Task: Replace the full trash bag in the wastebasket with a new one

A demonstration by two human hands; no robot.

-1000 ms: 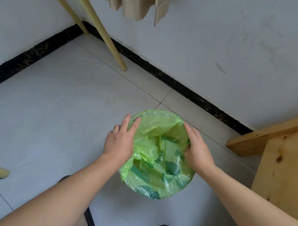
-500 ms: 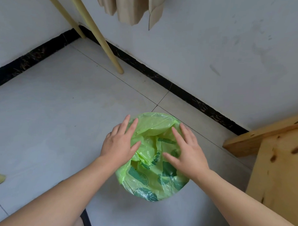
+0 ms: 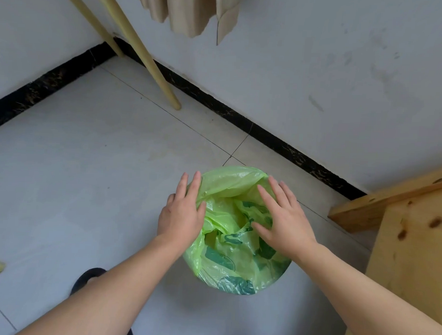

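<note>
Both forearms are showing bare right up to the bottom edge of the view, with no sleeves, watch or rings appearing on the left hand [image 3: 180,216] or the right hand [image 3: 285,224], while dark footwear [image 3: 87,279] (only its rounded toe) is peeking out below the left arm.

Crumpled green trash bag [image 3: 233,258] lining round wastebasket, draped over its rim

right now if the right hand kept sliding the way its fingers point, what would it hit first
The right hand points up-left across the bin's mouth, so it would likely meet the far fold of the green bag first; the wall lies beyond. Depth is hard to judge.
</note>
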